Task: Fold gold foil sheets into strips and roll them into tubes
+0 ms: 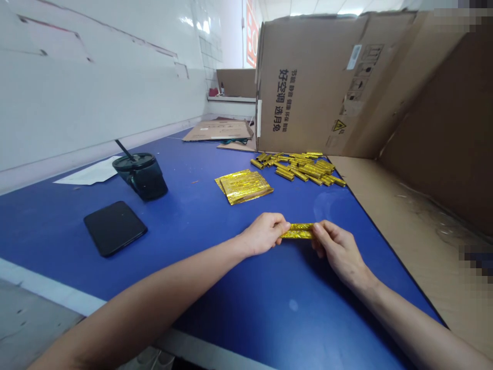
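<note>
Between my two hands a strip of shiny gold foil paper is held level just above the blue table, with a lengthwise line splitting it into two bands. My left hand pinches its left end between thumb and fingers. At the right end, my right hand grips it the same way, thumb on top. Beyond the hands lies a small stack of flat gold foil sheets. Farther back and to the right is a loose pile of several rolled or folded gold foil pieces.
On the left stand a dark cup with a straw and a black phone-like slab, with white paper behind. A large cardboard box rises at the back right. Flattened cardboard lies at the far end of the blue table.
</note>
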A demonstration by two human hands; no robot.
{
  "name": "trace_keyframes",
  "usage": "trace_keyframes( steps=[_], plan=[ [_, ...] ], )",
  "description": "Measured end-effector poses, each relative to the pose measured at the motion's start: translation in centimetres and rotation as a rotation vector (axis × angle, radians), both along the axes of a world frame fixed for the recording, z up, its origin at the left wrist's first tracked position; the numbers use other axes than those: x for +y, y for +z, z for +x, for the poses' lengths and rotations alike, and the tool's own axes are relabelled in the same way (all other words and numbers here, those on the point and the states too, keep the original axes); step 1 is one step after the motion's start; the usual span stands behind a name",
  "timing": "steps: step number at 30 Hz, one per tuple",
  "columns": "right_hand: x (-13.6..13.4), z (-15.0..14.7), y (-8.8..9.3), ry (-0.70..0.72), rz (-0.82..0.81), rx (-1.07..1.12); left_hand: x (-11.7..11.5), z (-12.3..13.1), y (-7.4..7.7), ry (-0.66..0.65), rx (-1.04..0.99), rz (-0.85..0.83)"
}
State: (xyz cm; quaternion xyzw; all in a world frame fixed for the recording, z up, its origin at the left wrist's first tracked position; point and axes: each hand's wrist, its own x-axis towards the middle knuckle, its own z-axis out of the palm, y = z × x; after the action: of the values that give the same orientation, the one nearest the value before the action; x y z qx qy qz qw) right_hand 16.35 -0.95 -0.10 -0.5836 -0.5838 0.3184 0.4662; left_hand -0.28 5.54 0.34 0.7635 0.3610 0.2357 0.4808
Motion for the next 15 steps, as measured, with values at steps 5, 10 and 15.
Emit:
trace_keyframes(
  steps=[5,10,15],
  plan=[
    [0.00,-0.08,0.20,0.004,-0.031,-0.021,0.03,0.12,-0.19,-0.021,-0.039,-0.011],
    [0.01,-0.02,0.00,-0.003,-0.052,-0.020,-0.35,0.19,0.17,0.002,-0.009,0.117],
    [0.04,-0.08,-0.17,0.032,-0.075,-0.020,-0.89,0.12,0.45,-0.009,-0.001,0.198]
  ],
)
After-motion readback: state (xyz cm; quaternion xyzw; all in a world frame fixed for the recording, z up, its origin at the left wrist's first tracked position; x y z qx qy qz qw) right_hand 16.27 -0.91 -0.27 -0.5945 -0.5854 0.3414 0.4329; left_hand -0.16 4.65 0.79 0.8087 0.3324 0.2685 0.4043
